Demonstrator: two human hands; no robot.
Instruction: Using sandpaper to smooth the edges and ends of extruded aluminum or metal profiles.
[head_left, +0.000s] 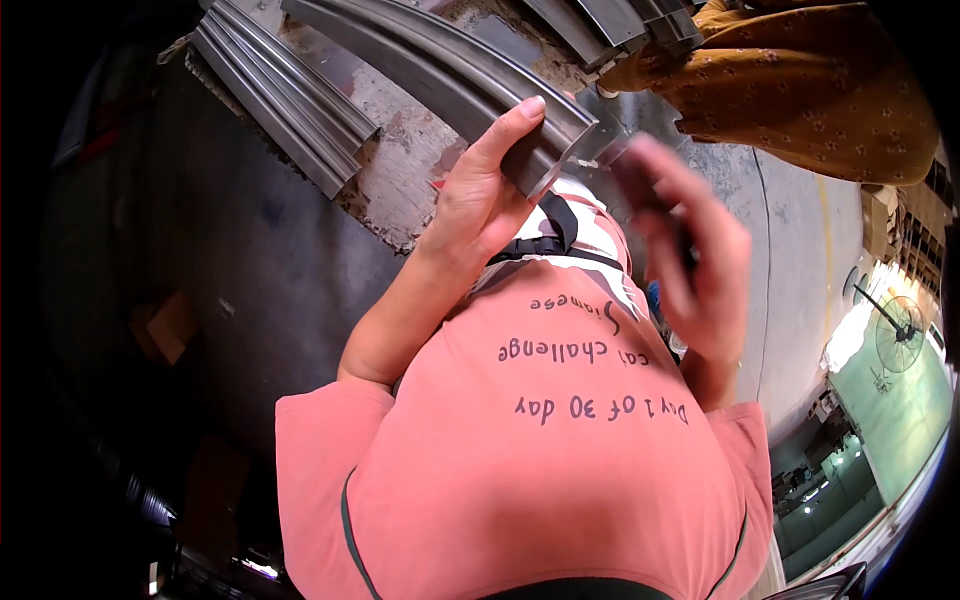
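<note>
A long grey metal profile (440, 70) with lengthwise ridges slants from the far left toward me. My left hand (475, 195) grips its near end, thumb on the upper face and the other fingers hidden underneath. Just right of that end, apart from it, is my right hand (705, 250), smeared by motion. Its fingers curl around a dark object (640, 185) whose kind I cannot make out. A thin blurred tip points from there toward the profile's end.
More ridged metal profiles (285, 95) lie on the worn tabletop (400, 170) at the left. Others (615, 25) are at the far edge, beside a person in a mustard flowered garment (800, 90). A standing fan (900, 335) and cardboard boxes (880, 225) are at the right.
</note>
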